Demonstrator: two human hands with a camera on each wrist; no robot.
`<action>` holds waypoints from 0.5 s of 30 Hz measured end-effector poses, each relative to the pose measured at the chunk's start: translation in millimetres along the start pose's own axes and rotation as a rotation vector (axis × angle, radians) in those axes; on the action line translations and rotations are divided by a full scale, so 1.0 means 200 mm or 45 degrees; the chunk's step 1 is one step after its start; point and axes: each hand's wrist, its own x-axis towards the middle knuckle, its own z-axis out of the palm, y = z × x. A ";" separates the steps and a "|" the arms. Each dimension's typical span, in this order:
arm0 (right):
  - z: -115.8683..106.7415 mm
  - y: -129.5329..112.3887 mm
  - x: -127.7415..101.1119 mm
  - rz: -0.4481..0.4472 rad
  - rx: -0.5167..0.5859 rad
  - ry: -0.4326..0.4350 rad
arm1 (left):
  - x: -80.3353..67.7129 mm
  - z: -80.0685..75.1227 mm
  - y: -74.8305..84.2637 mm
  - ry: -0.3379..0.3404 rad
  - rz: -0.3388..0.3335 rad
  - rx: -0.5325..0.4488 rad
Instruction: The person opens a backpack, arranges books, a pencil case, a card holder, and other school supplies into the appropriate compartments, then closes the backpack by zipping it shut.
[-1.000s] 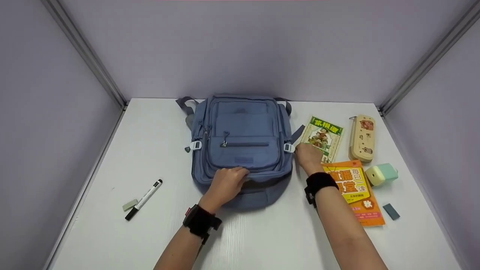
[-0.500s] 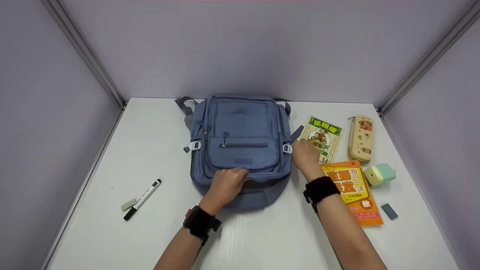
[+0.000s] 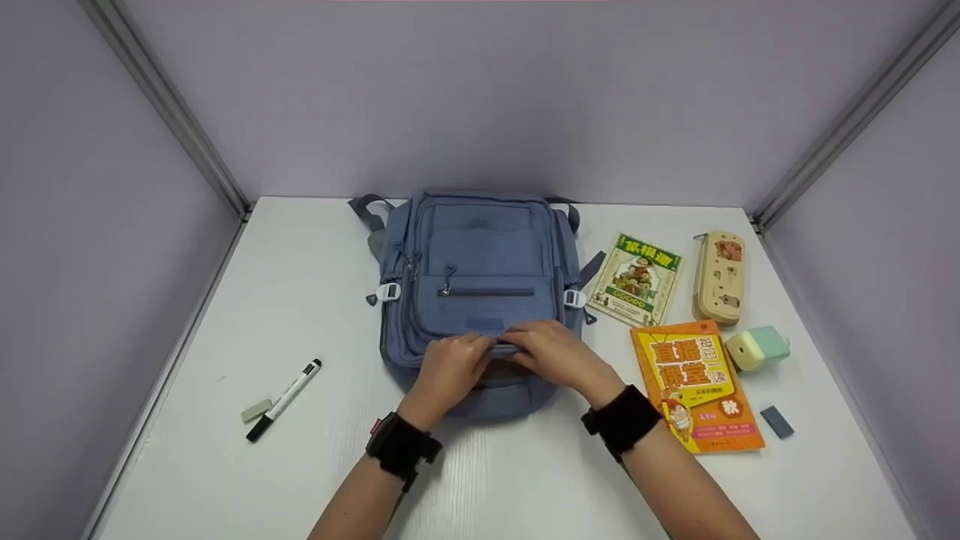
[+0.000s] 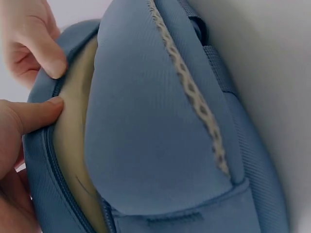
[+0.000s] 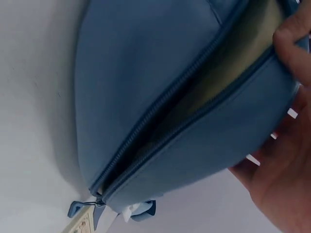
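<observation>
We note: right hand (image 3: 556, 358) leaves the side of the backpack (image 3: 480, 251), joining left hand (image 3: 450, 369) at the unzipped rim (image 4: 41, 160); fingers of both pinch it. Backpack lies mid-way across the counter (image 3: 187, 465); we judge unzipping done.

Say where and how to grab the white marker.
Probably mid-barrel: pinch the white marker across its width from above, coming from the head view's right. It's slim, lying flat and diagonal; the gray-green block crowds its left near the lower black end, while its right is free.
</observation>
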 end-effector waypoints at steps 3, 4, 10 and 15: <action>0.03 0.00 0.00 -0.016 -0.075 0.098 | -0.01 -0.01 -0.02 -0.015 -0.013 -0.065; 0.03 0.00 0.00 -0.004 -0.071 0.125 | -0.01 -0.02 -0.02 -0.025 -0.021 -0.083; 0.02 0.02 -0.02 0.087 0.043 0.175 | -0.02 -0.10 -0.10 -0.093 -0.052 -0.142; 0.00 0.05 -0.05 0.084 0.122 0.177 | -0.06 -0.14 -0.19 -0.176 -0.046 -0.182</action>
